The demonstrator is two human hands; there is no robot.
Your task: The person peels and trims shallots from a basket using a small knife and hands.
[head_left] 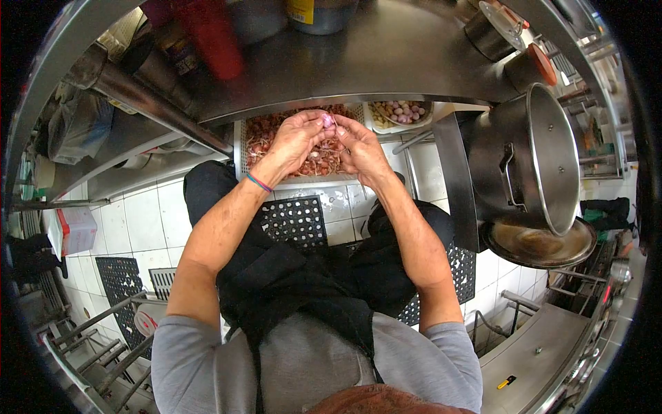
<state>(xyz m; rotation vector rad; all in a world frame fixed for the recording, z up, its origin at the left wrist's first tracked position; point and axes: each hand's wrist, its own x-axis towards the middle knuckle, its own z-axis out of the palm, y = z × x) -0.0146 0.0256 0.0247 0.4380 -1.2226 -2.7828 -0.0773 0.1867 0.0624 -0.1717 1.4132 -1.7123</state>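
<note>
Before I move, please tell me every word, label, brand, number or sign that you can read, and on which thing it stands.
None can be read.
Yellow label on a container at the top: print too small.
Red-and-white box at the left: markings too blurred.
Round white piece with red marks, lower left: too unclear to tell.

Bulb (328, 121) partly hidden by hands (295, 141), yellow-labelled container (332, 18) cut off above, print illegible
</note>
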